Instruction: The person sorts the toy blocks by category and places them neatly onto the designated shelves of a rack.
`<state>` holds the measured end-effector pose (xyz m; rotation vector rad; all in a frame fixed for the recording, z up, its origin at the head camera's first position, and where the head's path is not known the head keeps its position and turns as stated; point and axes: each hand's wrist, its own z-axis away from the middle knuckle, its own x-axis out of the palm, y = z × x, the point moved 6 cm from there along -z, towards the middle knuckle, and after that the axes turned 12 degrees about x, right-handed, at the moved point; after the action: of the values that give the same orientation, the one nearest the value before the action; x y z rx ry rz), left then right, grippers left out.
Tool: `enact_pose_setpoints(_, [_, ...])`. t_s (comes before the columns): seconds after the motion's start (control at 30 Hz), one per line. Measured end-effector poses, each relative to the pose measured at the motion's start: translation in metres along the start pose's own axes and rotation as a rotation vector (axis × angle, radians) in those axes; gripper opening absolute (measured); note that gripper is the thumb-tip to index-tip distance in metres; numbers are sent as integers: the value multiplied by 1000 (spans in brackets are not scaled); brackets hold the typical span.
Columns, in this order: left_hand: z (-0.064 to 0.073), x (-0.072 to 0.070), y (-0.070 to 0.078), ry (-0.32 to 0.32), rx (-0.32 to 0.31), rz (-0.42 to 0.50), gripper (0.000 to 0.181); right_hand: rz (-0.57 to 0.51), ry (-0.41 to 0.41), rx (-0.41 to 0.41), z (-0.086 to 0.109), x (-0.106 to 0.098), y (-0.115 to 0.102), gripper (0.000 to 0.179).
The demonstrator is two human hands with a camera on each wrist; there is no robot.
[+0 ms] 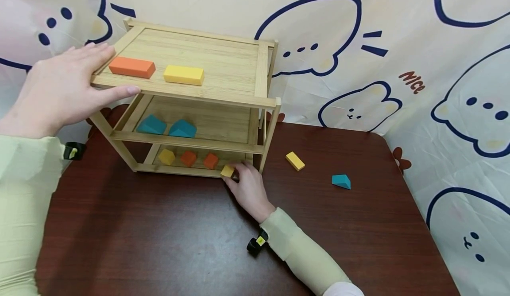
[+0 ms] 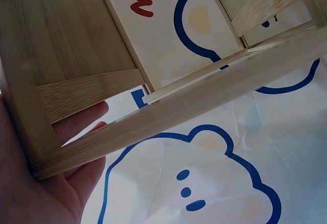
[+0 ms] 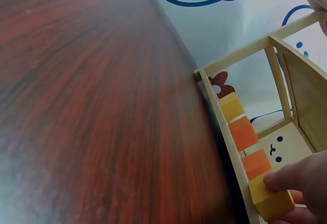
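My left hand (image 1: pixel 65 90) rests on the front left corner of a small three-tier wooden shelf (image 1: pixel 227 61), its thumb along the front edge. The left wrist view shows its fingers (image 2: pixel 84 122) by the frame, seen from underneath. My right hand (image 1: pixel 249 192) pinches a yellow block (image 1: pixel 227 171) between thumb and fingers at the right front of the bottom tier. On that tier, two orange blocks (image 1: pixel 188 158) and another yellow block (image 1: pixel 166 157) stand in a row to its left. In the right wrist view, the held block overlaps the nearest orange block (image 3: pixel 256 164).
On the top tier lie an orange bar (image 1: pixel 132 67) and a yellow bar (image 1: pixel 183 75). Two blue blocks (image 1: pixel 183 128) sit on the middle tier. Right of the shelf, a small yellow bar (image 1: pixel 295 161) and a blue block (image 1: pixel 341 181) lie on the dark table (image 1: pixel 179 238).
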<state>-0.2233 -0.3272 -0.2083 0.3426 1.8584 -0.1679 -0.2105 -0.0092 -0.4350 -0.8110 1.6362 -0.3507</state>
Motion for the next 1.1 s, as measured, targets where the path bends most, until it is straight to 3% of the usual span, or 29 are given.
enact_pose_setpoints(0.23, [0,-1,-1,17,22,11,94,11,12,41,-12,6,-1,31])
enact_pose_setpoints(0.53, [-1,1,-1,8,19,4,95,49,95,31,-17,8,-3,30])
enact_pose_setpoints(0.8, [-1,0,0,20,22,1,95,137,130,-17,-20,11,-5,32])
enact_pose_setpoints(1.1, [-2,0,-1,37,37,-4,94,181,141,-11,-22,14,-6,36])
